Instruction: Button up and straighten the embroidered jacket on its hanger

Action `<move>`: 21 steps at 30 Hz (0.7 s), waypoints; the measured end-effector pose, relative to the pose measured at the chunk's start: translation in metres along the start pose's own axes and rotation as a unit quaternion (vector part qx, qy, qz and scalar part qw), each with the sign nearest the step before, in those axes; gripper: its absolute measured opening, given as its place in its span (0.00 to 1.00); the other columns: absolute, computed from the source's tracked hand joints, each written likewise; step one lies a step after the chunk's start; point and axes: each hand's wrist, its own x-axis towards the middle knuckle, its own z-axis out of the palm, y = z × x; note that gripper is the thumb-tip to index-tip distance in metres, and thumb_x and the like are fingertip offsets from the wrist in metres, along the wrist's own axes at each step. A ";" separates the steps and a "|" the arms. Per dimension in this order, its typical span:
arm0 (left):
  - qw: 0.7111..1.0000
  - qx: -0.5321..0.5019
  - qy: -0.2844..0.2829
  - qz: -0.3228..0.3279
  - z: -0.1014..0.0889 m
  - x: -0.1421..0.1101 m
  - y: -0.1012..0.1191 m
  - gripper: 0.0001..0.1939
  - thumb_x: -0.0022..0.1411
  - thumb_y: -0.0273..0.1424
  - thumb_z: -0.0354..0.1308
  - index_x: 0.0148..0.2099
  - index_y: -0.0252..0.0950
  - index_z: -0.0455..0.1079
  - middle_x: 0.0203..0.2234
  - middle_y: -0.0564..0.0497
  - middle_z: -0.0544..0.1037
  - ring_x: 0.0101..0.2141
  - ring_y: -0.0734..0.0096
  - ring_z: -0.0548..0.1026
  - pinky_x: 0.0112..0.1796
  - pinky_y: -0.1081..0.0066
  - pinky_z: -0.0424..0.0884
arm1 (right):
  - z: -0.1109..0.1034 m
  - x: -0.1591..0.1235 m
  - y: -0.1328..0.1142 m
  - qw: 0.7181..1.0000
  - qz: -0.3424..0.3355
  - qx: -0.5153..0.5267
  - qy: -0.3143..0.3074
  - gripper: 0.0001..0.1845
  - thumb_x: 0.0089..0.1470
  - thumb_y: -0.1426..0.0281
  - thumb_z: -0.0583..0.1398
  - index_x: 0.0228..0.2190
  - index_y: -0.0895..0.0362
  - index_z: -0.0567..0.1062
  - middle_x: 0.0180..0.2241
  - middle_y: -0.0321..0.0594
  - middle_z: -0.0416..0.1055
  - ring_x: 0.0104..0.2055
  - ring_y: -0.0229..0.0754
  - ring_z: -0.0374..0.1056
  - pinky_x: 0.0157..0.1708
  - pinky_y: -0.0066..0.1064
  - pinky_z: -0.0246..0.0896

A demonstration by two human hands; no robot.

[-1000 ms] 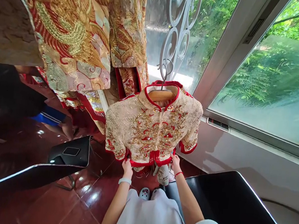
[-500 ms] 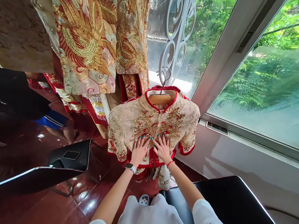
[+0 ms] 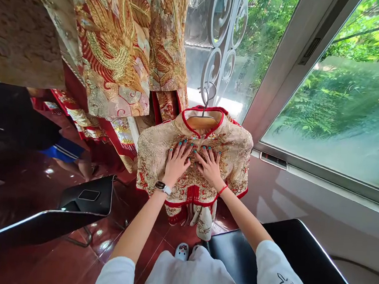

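A cream-and-gold beaded jacket (image 3: 231, 156) with red piping and a stand collar hangs on a wooden hanger (image 3: 201, 122) in front of me. Both bare hands rest flat on its embroidered chest. My left hand (image 3: 177, 163), with a black-and-white watch on the wrist, lies left of the centre fastening. My right hand (image 3: 210, 167), with a red string bracelet, lies close beside it, fingers spread. Neither hand grips the cloth. Below the jacket's hem hangs a pale embroidered skirt (image 3: 204, 221), partly hidden.
Heavy gold-and-red embroidered robes (image 3: 113, 48) hang to the left. Behind the jacket stands a white scrolled metal grille (image 3: 225, 44) by a window (image 3: 336, 105). Black furniture tops (image 3: 285, 254) flank me, over a glossy red tile floor (image 3: 58, 267). A person (image 3: 14, 119) in dark clothes stands at left.
My hands have moved up from gripping the red hem to lying flat on the jacket's chest. My view has shifted slightly, and the jacket now hangs a little higher.
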 end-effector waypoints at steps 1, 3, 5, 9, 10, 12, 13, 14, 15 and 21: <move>1.000 -0.001 -0.001 0.005 -0.003 0.002 -0.001 0.32 0.67 0.28 0.52 0.72 0.41 0.57 0.70 0.42 0.58 0.69 0.49 0.56 0.67 0.42 0.49 | -0.004 -0.002 0.004 1.000 -0.011 0.001 0.014 0.27 0.66 0.64 0.53 0.65 0.44 0.65 0.69 0.43 0.56 0.72 0.57 0.47 0.68 0.65 0.34; 1.000 -0.008 0.018 0.007 -0.007 -0.004 -0.005 0.30 0.66 0.29 0.53 0.70 0.44 0.62 0.69 0.43 0.61 0.69 0.49 0.56 0.67 0.41 0.48 | -0.016 -0.009 0.021 0.997 -0.008 0.006 0.083 0.25 0.64 0.65 0.54 0.61 0.42 0.70 0.67 0.41 0.61 0.72 0.56 0.49 0.69 0.64 0.32; 0.997 -0.019 0.076 -0.007 -0.015 -0.010 -0.012 0.26 0.66 0.31 0.56 0.65 0.48 0.68 0.68 0.44 0.63 0.69 0.48 0.55 0.67 0.39 0.45 | -0.036 -0.010 0.047 0.980 0.041 0.014 0.193 0.24 0.61 0.65 0.55 0.59 0.43 0.72 0.65 0.40 0.63 0.72 0.57 0.48 0.69 0.64 0.31; 0.977 -0.041 0.196 -0.068 -0.046 0.005 -0.028 0.27 0.64 0.37 0.59 0.65 0.47 0.68 0.70 0.44 0.58 0.70 0.45 0.50 0.67 0.37 0.40 | -0.086 0.017 0.100 0.957 0.089 0.066 0.268 0.27 0.63 0.62 0.54 0.62 0.48 0.67 0.63 0.44 0.65 0.68 0.56 0.55 0.67 0.62 0.43; 0.975 -0.045 0.203 -0.075 -0.055 0.013 -0.030 0.28 0.63 0.37 0.60 0.66 0.45 0.66 0.70 0.43 0.58 0.70 0.43 0.50 0.67 0.37 0.40 | -0.095 0.025 0.109 0.959 0.080 0.089 0.255 0.26 0.63 0.62 0.53 0.62 0.49 0.68 0.60 0.45 0.68 0.65 0.54 0.59 0.65 0.59 0.50; 0.976 -0.059 0.195 -0.073 -0.070 0.027 -0.033 0.30 0.63 0.38 0.60 0.66 0.42 0.65 0.68 0.40 0.61 0.69 0.42 0.54 0.67 0.38 0.40 | -0.105 0.037 0.120 0.957 0.068 0.145 0.242 0.23 0.64 0.61 0.54 0.58 0.51 0.72 0.54 0.46 0.73 0.57 0.50 0.67 0.60 0.50 0.61; 0.977 -0.070 0.191 -0.068 -0.076 0.031 -0.035 0.29 0.63 0.38 0.59 0.66 0.40 0.66 0.66 0.39 0.64 0.67 0.42 0.56 0.67 0.39 0.43 | -0.107 0.040 0.123 0.949 0.071 0.180 0.250 0.22 0.64 0.60 0.55 0.55 0.52 0.74 0.51 0.47 0.75 0.54 0.49 0.69 0.57 0.47 0.64; 0.975 -0.085 0.192 -0.067 -0.082 0.034 -0.037 0.28 0.64 0.38 0.58 0.66 0.40 0.66 0.64 0.39 0.67 0.65 0.44 0.60 0.66 0.41 0.47 | -0.107 0.041 0.125 0.935 0.081 0.220 0.266 0.21 0.63 0.59 0.57 0.54 0.52 0.75 0.50 0.47 0.75 0.52 0.48 0.70 0.54 0.45 0.66; 0.972 -0.105 0.199 -0.069 -0.088 0.035 -0.042 0.27 0.66 0.38 0.56 0.65 0.39 0.67 0.62 0.39 0.69 0.63 0.47 0.63 0.65 0.44 0.52 | -0.107 0.041 0.125 0.919 0.094 0.259 0.283 0.20 0.62 0.58 0.59 0.51 0.53 0.76 0.48 0.47 0.76 0.49 0.47 0.71 0.51 0.43 0.67; 0.946 -0.235 0.209 -0.082 -0.115 0.039 -0.081 0.15 0.68 0.41 0.55 0.42 0.37 0.77 0.37 0.46 0.80 0.41 0.62 0.76 0.47 0.63 0.71 | -0.109 0.040 0.127 0.859 0.179 0.341 0.336 0.20 0.54 0.51 0.64 0.30 0.56 0.79 0.30 0.41 0.77 0.34 0.42 0.71 0.36 0.35 0.67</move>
